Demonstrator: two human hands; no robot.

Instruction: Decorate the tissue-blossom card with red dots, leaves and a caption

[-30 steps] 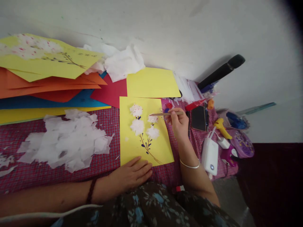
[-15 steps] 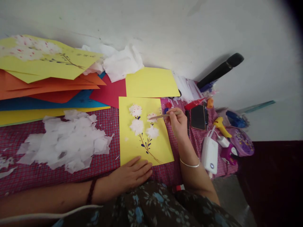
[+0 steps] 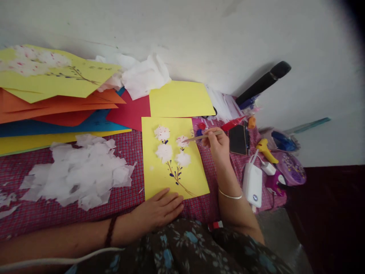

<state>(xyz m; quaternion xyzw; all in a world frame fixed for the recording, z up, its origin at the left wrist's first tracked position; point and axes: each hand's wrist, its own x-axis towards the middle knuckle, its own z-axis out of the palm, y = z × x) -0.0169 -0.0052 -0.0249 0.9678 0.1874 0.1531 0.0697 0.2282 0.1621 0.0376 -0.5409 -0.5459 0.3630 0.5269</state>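
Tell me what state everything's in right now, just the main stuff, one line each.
Left hand: flat, on the sheet's near edge
Right hand: closed on the stick
Stick: held slanting, tip at the upper right blossom
Sheet: flat, painted
Upper blossoms: red-dotted
Lower blossoms: plain white
Tissue pieces: loosely heaped
White paper: crumpled
Black rod: tilted

Thin stick (image 3: 203,137): middle partly covered by right fingers (image 3: 212,136); whether its tip touches the speckled white blossom (image 3: 181,140) is too small to tell | painted yellow sheet (image 3: 42,84): cut off by left edge, writing unreadably small | black loops (image 3: 216,111): partly hidden beneath rear yellow sheet (image 3: 181,99) | floral clothing (image 3: 182,249): cut off below
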